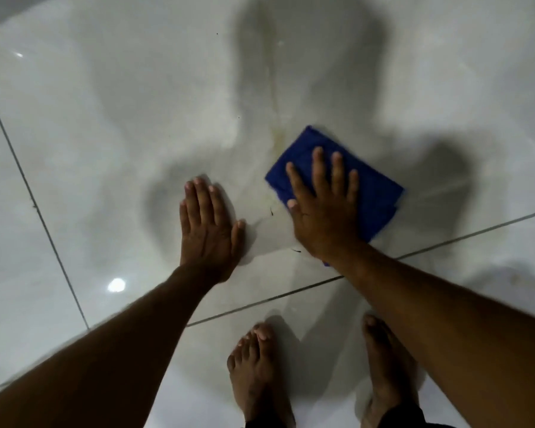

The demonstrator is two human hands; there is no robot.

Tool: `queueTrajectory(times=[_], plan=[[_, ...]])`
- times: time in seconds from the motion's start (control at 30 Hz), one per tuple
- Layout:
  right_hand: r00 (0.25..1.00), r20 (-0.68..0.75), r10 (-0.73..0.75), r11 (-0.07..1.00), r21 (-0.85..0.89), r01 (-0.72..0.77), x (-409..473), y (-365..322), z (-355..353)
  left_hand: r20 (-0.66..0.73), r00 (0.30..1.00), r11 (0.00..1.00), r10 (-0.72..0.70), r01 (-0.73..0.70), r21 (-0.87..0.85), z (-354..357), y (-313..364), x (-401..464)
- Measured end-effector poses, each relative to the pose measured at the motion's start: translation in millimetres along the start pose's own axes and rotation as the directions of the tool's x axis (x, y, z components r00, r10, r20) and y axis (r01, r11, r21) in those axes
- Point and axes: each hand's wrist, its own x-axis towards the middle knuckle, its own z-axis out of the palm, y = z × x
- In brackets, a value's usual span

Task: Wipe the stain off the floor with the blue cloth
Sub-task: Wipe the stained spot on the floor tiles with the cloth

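Note:
A folded blue cloth (374, 186) lies flat on the glossy white tiled floor (105, 134). My right hand (325, 208) presses down on it with the fingers spread, covering its near left part. A faint yellowish stain (275, 97) runs as a streak from far away down to the cloth's left corner, with small dark specks (271, 211) just left of my right hand. My left hand (207, 223) rests flat on the bare tile to the left of the stain, palm down, holding nothing.
Grey grout lines (28, 186) cross the floor at the left and below my hands. My two bare feet (260, 372) stand on the near tile. Shadows of my head and arms fall across the tile. A bright light reflection (116, 285) shows at the left.

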Motion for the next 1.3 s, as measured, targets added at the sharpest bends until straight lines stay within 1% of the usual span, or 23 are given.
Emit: queueTrajectory(times=[0.13, 0.17, 0.23, 0.27, 0.3, 0.33, 0.4, 0.43, 0.47, 0.5, 0.57, 0.63, 0.7, 0.77, 0.87, 0.93, 0.97, 1.0, 1.03, 1.1, 1.17, 1.23, 1.3], plan=[[0.936, 0.063, -0.345, 0.937, -0.036, 0.348, -50, -4, 18, 0.066, 0.998, 1.000, -0.008, 0.010, -0.023, -7, 0, -3], [0.895, 0.111, -0.433, 0.897, -0.043, 0.440, -71, 7, 20, 0.092, 0.996, 0.999, -0.003, 0.006, -0.032, -10, -1, -3], [0.767, 0.187, -0.614, 0.769, -0.079, 0.635, -93, 41, 20, 0.127, 0.992, 0.999, 0.008, -0.002, -0.040, -14, -2, -3], [0.719, 0.198, -0.667, 0.715, -0.102, 0.691, -90, 58, 17, 0.133, 0.991, 0.999, 0.007, -0.003, -0.035, -15, -3, -2], [0.710, 0.197, -0.676, 0.704, -0.112, 0.702, -82, 66, 14, 0.132, 0.991, 1.000, 0.006, -0.002, -0.027, -15, -4, -1], [0.747, 0.172, -0.643, 0.740, -0.114, 0.663, -70, 65, 10, 0.126, 0.992, 1.000, 0.005, -0.002, -0.019, -15, -4, 0], [0.889, 0.092, -0.449, 0.885, -0.090, 0.456, -43, 37, 4, 0.123, 0.992, 1.000, 0.008, -0.007, -0.008, -13, -3, 2], [0.934, 0.077, -0.348, 0.935, -0.047, 0.352, -33, 18, 2, 0.129, 0.992, 1.000, 0.006, -0.005, -0.007, -13, -3, 2], [0.950, 0.069, -0.305, 0.952, -0.016, 0.306, -28, 0, 1, 0.136, 0.991, 1.000, 0.002, -0.001, -0.008, -13, -3, 2], [0.942, 0.077, -0.326, 0.945, -0.007, 0.328, -30, -12, 2, 0.144, 0.990, 1.000, 0.000, 0.002, -0.012, -13, -2, 2], [0.878, 0.141, -0.458, 0.885, -0.019, 0.465, -51, -14, 9, 0.164, 0.986, 1.000, -0.002, 0.004, -0.012, -15, 0, 2], [0.813, 0.200, -0.547, 0.829, -0.006, 0.559, -83, 4, 11, 0.176, 0.984, 1.000, -0.006, 0.010, -0.019, -17, -1, 0], [0.793, 0.211, -0.571, 0.811, -0.005, 0.585, -95, 30, 6, 0.172, 0.985, 1.000, -0.011, 0.015, -0.019, -18, -2, -1], [0.832, 0.174, -0.527, 0.839, -0.047, 0.542, -77, 51, 3, 0.158, 0.987, 1.000, -0.010, 0.012, -0.012, -18, -2, 0], [0.953, 0.074, -0.294, 0.953, -0.053, 0.298, -26, 41, -7, 0.132, 0.991, 1.000, -0.003, 0.002, 0.009, -15, -1, 1], [0.988, 0.063, -0.143, 0.989, -0.011, 0.144, 0, 15, -11, 0.125, 0.992, 1.000, -0.007, 0.003, 0.031, -13, 0, 0], [0.992, 0.066, -0.105, 0.994, 0.007, 0.105, 7, 2, -12, 0.120, 0.993, 0.999, -0.007, 0.001, 0.047, -13, 1, -1], [0.992, 0.073, -0.107, 0.994, 0.017, 0.106, 7, -6, -11, 0.118, 0.993, 0.998, -0.004, -0.003, 0.063, -14, 2, -1], [0.984, 0.089, -0.158, 0.988, 0.013, 0.157, 2, -9, -9, 0.123, 0.992, 0.997, -0.001, -0.009, 0.078, -15, 2, 0], [0.930, 0.128, -0.345, 0.937, -0.012, 0.350, -18, 1, -8, 0.138, 0.990, 0.993, 0.033, -0.048, 0.110, -23, 0, 3], [0.877, 0.169, -0.450, 0.888, -0.020, 0.459, -35, 27, -10, 0.158, 0.982, 0.982, 0.103, -0.125, 0.141, -31, -4, 7], [0.905, 0.160, -0.394, 0.914, -0.041, 0.405, -33, 54, -16, 0.151, 0.978, 0.973, 0.141, -0.165, 0.159, -39, -6, 15], [0.964, 0.140, -0.225, 0.970, -0.058, 0.235, -19, 66, -23, 0.113, 0.991, 0.988, 0.070, -0.085, 0.131, -48, -6, 30]])
